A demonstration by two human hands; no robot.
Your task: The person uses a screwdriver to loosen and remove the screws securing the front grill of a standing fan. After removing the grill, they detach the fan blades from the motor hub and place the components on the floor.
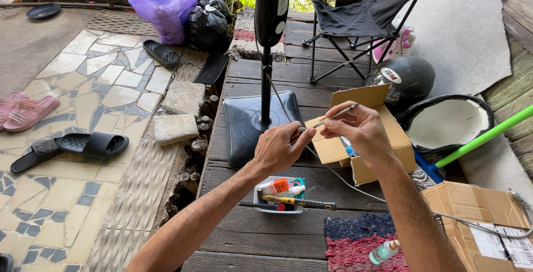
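Both hands pinch a thin grey cable above the tool tray (pixel 277 194): left hand (pixel 282 149) closed on its end; right hand (pixel 360 130) gripping the cable (pixel 336 115); behind them an open brown carton (pixel 391 133); right of the tray, a labelled cardboard box (pixel 477 222).

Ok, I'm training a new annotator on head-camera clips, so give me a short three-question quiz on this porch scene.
1. True or false: both hands, left hand and right hand, grip the thin grey cable.
2. What lies across the small white tool tray? A) hammer B) black-and-yellow-handled tool C) paintbrush
3. Which object stands directly beyond the hands, on a square dark base?

Key: 1 true; 2 B; 3 the pedestal fan.
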